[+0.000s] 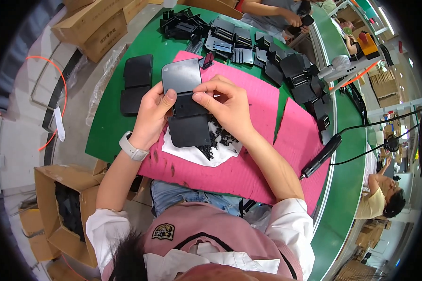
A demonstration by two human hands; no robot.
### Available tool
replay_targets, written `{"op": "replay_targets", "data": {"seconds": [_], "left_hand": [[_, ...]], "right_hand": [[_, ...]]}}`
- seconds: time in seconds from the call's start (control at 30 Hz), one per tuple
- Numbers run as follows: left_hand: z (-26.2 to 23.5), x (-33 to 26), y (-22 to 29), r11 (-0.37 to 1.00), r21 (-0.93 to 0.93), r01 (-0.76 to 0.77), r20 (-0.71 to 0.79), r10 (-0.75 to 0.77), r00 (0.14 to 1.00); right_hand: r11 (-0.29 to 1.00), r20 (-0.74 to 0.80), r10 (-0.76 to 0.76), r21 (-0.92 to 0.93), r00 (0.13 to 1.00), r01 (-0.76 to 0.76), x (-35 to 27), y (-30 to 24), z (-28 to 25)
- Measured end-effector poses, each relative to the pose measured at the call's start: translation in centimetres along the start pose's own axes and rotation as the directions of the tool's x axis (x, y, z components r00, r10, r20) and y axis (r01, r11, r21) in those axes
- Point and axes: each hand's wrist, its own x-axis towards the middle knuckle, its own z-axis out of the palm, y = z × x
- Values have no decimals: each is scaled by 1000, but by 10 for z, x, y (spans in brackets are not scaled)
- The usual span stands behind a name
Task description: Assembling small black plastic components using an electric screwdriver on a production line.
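Between my two hands is a black plastic bracket (190,131) with two flat rounded panels joined by a narrower middle section. My left hand (151,111) grips its left edge, thumb on top. At the right edge, by the middle section, my right hand (229,106) pinches it with thumb and index finger. Beneath it, a white sheet (174,154) lies on a pink foam mat (253,171), partly hidden. Small black pieces, apparently screws (210,149), are heaped on that sheet. Just beyond the bracket sits a small dark-red part (207,61).
Many black plastic parts (229,44) crowd the far side of the green table (344,187). A similar black piece (137,84) lies at left. A corded electric screwdriver (321,156) rests at right. An open cardboard box (63,174) stands lower left. Another person (272,13) works across the table.
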Motion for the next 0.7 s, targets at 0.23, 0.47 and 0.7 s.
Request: {"op": "replay_targets", "data": {"seconds": [0.23,0.47,0.7], "left_hand": [[8,0,0,996,-35,-82,21,82,996],[6,1,2,997,-28,-66,70,68,995],[9,-3,3,1000,14,-8,79,7,997]], "right_hand": [[964,-64,174,217,983,-156,-4,-1,1],[911,-76,293,326,953,-254,-4,2,4],[936,-122,-51,-353,991,5,-10,2,8]]}}
